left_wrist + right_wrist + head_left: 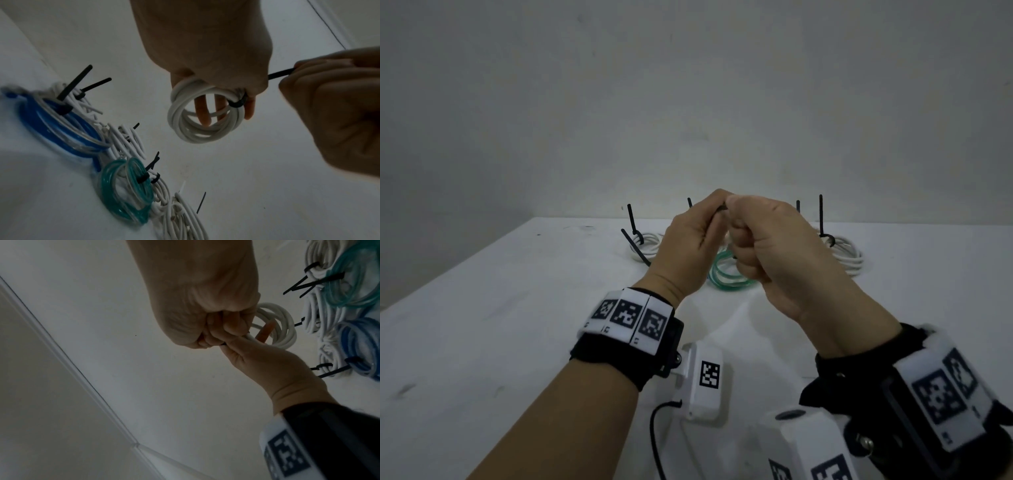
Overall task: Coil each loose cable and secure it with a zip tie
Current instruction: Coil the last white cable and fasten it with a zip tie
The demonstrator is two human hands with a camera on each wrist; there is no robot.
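Observation:
Both hands are raised above the white table (517, 308) and meet in front of me. My left hand (714, 212) holds a small white cable coil (203, 113) by its top, fingers through the loop. A black zip tie (238, 103) is wrapped round the coil's right side. Its tail (281, 75) runs out to my right hand (736, 212), which is a fist that grips the tail close beside the left hand. In the right wrist view the white cable coil (281, 324) shows just behind the fist. In the head view the hands hide the coil.
Several tied coils lie in a cluster at the table's far side: a teal coil (726, 274), a blue coil (57, 126), and white coils at left (647, 243) and right (842, 253). Their black zip-tie tails stick up. A plain wall stands behind the table.

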